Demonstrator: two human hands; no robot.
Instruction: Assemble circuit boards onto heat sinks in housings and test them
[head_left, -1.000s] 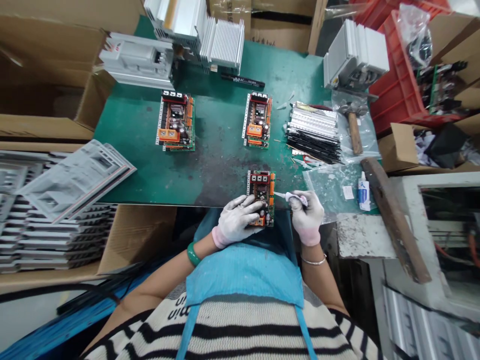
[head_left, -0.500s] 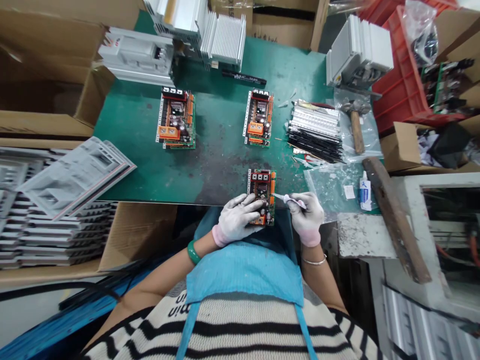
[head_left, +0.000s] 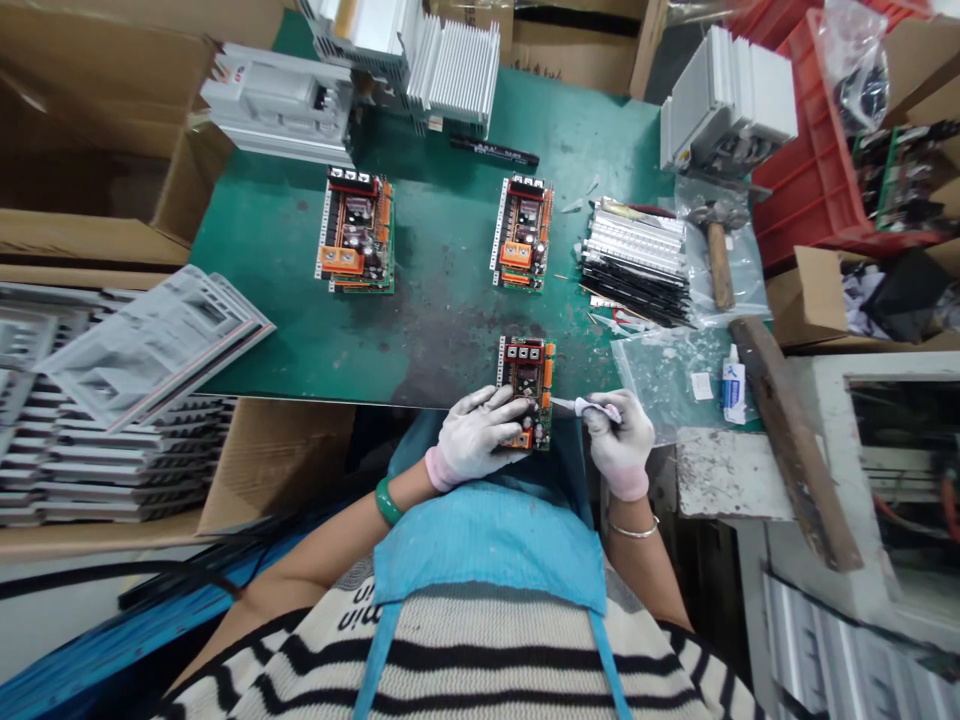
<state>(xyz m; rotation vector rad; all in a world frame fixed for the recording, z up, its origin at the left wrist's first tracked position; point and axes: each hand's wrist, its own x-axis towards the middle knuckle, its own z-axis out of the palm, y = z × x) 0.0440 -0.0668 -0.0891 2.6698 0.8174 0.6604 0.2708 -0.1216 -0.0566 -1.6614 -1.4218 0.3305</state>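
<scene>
At the table's front edge lies a circuit board (head_left: 527, 368) with a dark red terminal strip on top and orange connectors along its side. My left hand (head_left: 480, 432), in a white glove, grips the board's lower part, its fingers laid across the components and its thumb side hidden. In my gloved right hand (head_left: 621, 440) a small glue tube (head_left: 588, 406) is pinched, its thin nozzle pointing left at the board's right edge. Whether the tip touches the board I cannot tell.
Farther back stand a stacked pair of boards (head_left: 356, 232) and another board (head_left: 522, 235). To the right are metal and black strips (head_left: 634, 262), a hammer (head_left: 720, 255), a second glue tube (head_left: 733, 387) and a wooden handle (head_left: 795, 440). Heatsinks (head_left: 454, 78) line the back.
The right hand and its glue tube have shifted slightly down along the board's right edge. My left hand stays on the board; the whole view has shifted a little.
</scene>
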